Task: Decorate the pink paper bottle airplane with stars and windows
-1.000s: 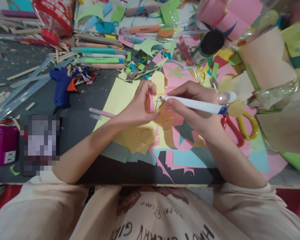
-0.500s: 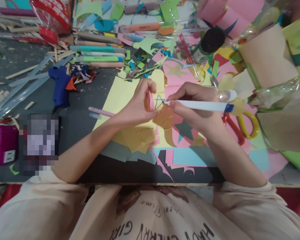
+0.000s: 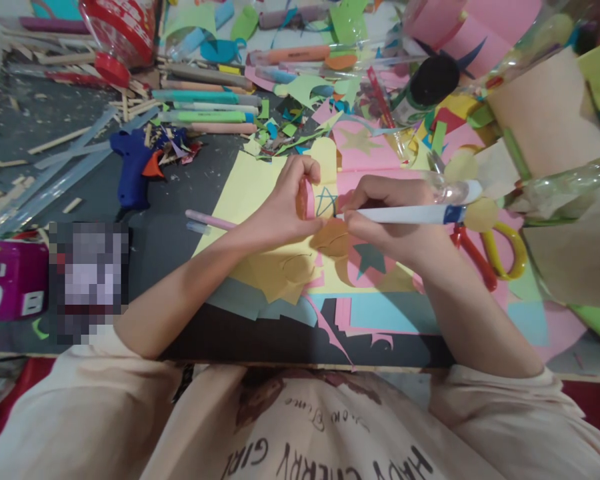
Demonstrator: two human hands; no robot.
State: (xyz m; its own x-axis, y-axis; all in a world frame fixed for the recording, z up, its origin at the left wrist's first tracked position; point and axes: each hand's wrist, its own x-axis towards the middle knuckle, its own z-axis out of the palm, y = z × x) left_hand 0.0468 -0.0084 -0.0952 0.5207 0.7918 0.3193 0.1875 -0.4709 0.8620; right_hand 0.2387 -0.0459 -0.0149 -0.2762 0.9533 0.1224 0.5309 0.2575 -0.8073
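Observation:
My right hand (image 3: pixel 387 207) grips a white marker (image 3: pixel 405 215) with a blue end, lying nearly level. Its tip is just off the lower right of a star outline (image 3: pixel 326 202) in dark ink on a small piece of yellow paper (image 3: pixel 325 190). Curved around that paper's left side, my left hand (image 3: pixel 293 207) holds it between thumb and fingers; a pink strip shows inside the grip. Below lie a larger yellow sheet (image 3: pixel 240 180) and a pink piece with a dark green star (image 3: pixel 370 260).
Scissors (image 3: pixel 513 253) with red and yellow handles lie right of my right hand. A blue glue gun (image 3: pixel 133 170), wooden sticks and a purple box (image 3: pixel 13 280) are at left. Several markers (image 3: pixel 205 98), paper scraps and a red-capped jar (image 3: pixel 115 67) stand behind.
The marker's tip has shifted from the star's right point to its lower right. The whole view has slid slightly; my left hand keeps its hold.

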